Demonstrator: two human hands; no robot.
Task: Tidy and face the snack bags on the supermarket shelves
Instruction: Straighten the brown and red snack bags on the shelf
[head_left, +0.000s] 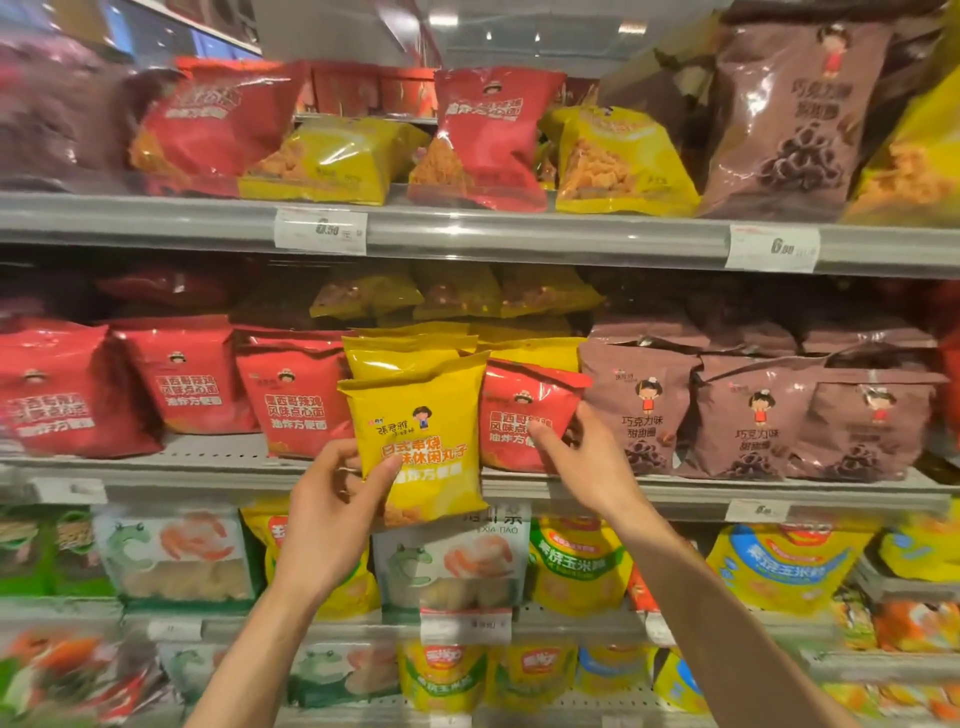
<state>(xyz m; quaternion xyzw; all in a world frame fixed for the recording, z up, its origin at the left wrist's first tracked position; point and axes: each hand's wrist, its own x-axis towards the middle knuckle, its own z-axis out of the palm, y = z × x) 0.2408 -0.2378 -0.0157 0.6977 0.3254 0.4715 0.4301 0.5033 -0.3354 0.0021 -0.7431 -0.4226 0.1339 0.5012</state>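
Observation:
My left hand grips a yellow snack bag by its lower left corner and holds it upright in front of the middle shelf. My right hand pinches the lower right part of a red snack bag that stands on that shelf just right of the yellow one. More yellow bags stand behind the held bag. Red bags fill the shelf to the left, brown bags to the right.
The upper shelf carries mixed red, yellow and brown bags, some leaning. Price tags hang on the shelf edges. Lower shelves hold white shrimp-cracker bags and yellow corn snack bags.

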